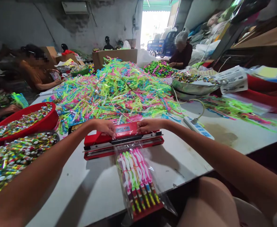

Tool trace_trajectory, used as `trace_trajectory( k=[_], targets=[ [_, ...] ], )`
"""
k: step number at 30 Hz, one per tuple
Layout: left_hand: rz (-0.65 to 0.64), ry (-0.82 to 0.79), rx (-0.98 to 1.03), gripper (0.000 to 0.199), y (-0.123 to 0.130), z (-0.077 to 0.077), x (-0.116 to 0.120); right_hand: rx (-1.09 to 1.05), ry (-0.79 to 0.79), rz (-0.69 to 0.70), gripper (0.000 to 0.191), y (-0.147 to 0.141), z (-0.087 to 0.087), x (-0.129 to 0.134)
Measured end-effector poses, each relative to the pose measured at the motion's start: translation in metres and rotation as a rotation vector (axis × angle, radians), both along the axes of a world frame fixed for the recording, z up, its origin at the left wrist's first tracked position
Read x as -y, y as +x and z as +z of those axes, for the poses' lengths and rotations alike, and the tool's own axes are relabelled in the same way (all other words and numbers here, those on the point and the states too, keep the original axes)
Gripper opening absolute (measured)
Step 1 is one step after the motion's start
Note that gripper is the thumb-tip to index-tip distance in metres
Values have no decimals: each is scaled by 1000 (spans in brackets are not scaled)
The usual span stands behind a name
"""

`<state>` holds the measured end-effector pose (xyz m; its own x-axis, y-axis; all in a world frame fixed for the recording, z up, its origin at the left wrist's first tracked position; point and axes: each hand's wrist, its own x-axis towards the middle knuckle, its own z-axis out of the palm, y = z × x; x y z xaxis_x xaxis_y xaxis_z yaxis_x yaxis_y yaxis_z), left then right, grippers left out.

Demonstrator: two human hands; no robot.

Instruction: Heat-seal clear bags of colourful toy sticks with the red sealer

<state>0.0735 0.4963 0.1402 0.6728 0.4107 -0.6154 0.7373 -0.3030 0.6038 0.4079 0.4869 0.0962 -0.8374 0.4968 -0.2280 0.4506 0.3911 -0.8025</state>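
A clear plastic bag (138, 179) holding several colourful sticks with pink, white and green ribbons lies at the table's near edge. Its upper end reaches into a red bar sealer (124, 134). My left hand (105, 127) is closed at the sealer's top left, fingertips pinching the clear film at the bag's left corner. On the right, my right hand (149, 125) is also closed, its fingers pressed together on film at the bag's other corner. Both hands rest above the sealer's black and silver bar.
Behind the sealer rises a large heap of coloured ribbons (129, 85). A red basin (53, 116) and a tray of beaded sticks stand left. A power strip (197, 127) and metal bowl (190, 90) are right. Seated people (38, 71) work around the table.
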Motion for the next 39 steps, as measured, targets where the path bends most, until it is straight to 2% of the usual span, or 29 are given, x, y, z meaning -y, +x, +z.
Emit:
trace_trajectory(
  k=[5, 8, 11, 14, 20, 27, 30, 32, 36, 39],
  targets=[
    [93, -10, 77, 53, -9, -8, 4, 59, 54, 80, 45, -6, 5, 3],
    [132, -97, 1, 56, -8, -12, 6, 123, -34, 133, 49, -11, 10, -2],
    [103, -209, -57, 56, -7, -12, 4, 140, -130, 128, 50, -12, 12, -7],
    [48, -233, -51, 59, -12, -13, 2, 107, -151, 63, 51, -8, 8, -7],
    [76, 7, 49, 68, -29, -18, 10, 27, -101, -104, 55, -1, 0, 4],
    [74, 236, 18, 63, -22, -17, 30, 206, 28, -42, 56, -12, 10, -1],
    [-15, 323, 86, 61, -18, -14, 34, 332, 116, -41, 52, -22, 15, 5],
    [-66, 318, 119, 61, -16, -14, 36, 408, 204, -24, 46, -30, 18, 11],
    [-20, 311, -55, 57, -7, -11, 38, 514, 348, 44, 39, -42, 23, 25],
    [-1, 412, -166, 55, 6, -4, 40, 565, 377, 45, 35, -45, 29, 34]
  ],
)
